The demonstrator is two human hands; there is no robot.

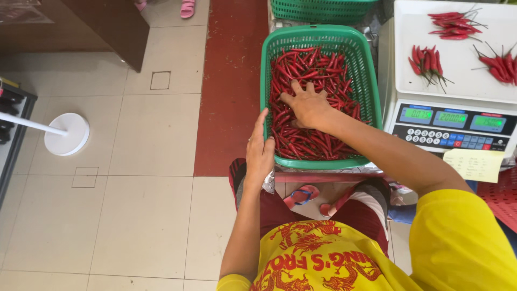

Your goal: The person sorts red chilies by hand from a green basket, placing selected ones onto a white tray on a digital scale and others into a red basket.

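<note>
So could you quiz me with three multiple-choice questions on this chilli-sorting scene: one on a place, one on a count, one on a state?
1. Where is the right hand?
A. On the chillies in the green basket
B. On the scale keypad
C. On the floor

2. How many chilli bunches lie on the scale tray?
A. One
B. Three
C. Six

3. The left hand is
A. clenched in a fist
B. open, at the basket's edge
C. holding a knife

Answers: A, its fingers spread on the red chillies; B, three separate bunches show; B, the palm is flat and empty.
</note>
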